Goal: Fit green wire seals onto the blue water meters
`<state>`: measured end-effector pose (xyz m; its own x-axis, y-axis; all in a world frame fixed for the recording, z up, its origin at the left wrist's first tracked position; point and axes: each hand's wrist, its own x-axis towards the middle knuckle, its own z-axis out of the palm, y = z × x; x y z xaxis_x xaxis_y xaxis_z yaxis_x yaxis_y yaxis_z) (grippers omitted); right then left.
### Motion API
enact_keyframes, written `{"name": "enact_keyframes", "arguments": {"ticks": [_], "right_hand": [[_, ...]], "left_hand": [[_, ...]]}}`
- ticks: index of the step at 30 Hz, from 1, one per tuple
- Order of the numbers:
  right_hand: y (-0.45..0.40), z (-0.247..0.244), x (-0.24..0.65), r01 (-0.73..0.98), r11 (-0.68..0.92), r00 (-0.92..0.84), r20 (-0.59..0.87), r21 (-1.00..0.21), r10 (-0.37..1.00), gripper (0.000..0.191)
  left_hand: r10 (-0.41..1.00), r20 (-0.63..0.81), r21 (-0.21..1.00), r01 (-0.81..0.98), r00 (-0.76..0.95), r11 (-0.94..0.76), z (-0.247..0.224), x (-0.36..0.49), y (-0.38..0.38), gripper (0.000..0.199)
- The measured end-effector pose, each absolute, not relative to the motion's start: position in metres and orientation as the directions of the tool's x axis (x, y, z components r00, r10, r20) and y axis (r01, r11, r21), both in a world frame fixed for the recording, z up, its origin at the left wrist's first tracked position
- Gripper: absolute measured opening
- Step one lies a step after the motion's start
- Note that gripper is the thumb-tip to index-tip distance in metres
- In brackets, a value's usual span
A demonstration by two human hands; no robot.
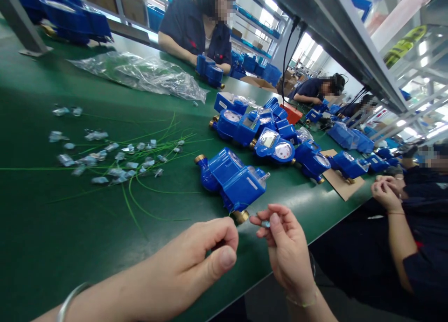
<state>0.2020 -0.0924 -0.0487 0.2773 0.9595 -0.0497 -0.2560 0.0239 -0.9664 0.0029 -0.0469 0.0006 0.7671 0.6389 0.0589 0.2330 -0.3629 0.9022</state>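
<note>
My right hand (285,240) pinches a small pale-blue and clear plastic wire seal (266,224) between thumb and fingers. Beside it, my left hand (210,252) is closed, with its fingers curled toward the thumb; what it grips, if anything, is hidden. Just beyond both hands a blue water meter (243,186) lies on the green table, one brass threaded end (241,216) pointing toward me. A thin green wire loops near that brass end, behind my left fingers. To the left lies a scattered pile of similar seals (119,172) with long green wires.
More blue water meters (275,147) crowd the table behind and to the right, some near a cardboard sheet (345,182). A crumpled clear plastic bag (140,74) lies at the back left. Co-workers sit across the table and at the right, one person's hands (387,193) close by.
</note>
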Motion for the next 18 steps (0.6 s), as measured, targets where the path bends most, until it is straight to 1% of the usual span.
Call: {"name": "enact_keyframes", "arguments": {"ticks": [3,5,8,11,14,18], "right_hand": [[-0.091,-0.052,0.196,-0.377,0.034,0.275,-0.077,-0.925,0.958,0.016],[-0.09,-0.055,0.194,-0.384,0.048,0.279,-0.066,-0.922,0.958,0.015],[-0.088,-0.06,0.193,-0.357,0.075,0.319,-0.047,-0.931,0.947,0.018],[-0.086,-0.064,0.195,-0.382,0.092,0.356,-0.055,-0.92,0.933,0.019],[-0.088,-0.066,0.197,-0.424,0.088,0.326,-0.061,-0.901,0.943,0.013],[-0.096,-0.067,0.195,-0.443,0.089,0.23,-0.018,-0.892,0.973,0.008]], "left_hand": [[0.736,0.001,0.87,0.362,0.677,-0.334,-0.003,0.009,-0.049,0.023],[0.762,0.014,0.86,0.381,0.647,-0.339,-0.006,0.011,-0.049,0.019],[0.764,0.062,0.853,0.363,0.643,-0.375,-0.012,0.013,-0.05,0.017],[0.792,0.072,0.836,0.396,0.607,-0.379,-0.019,0.015,-0.052,0.015],[0.822,0.083,0.83,0.417,0.564,-0.37,-0.023,0.019,-0.055,0.015],[0.837,0.11,0.822,0.424,0.536,-0.379,-0.024,0.022,-0.058,0.016]]}}
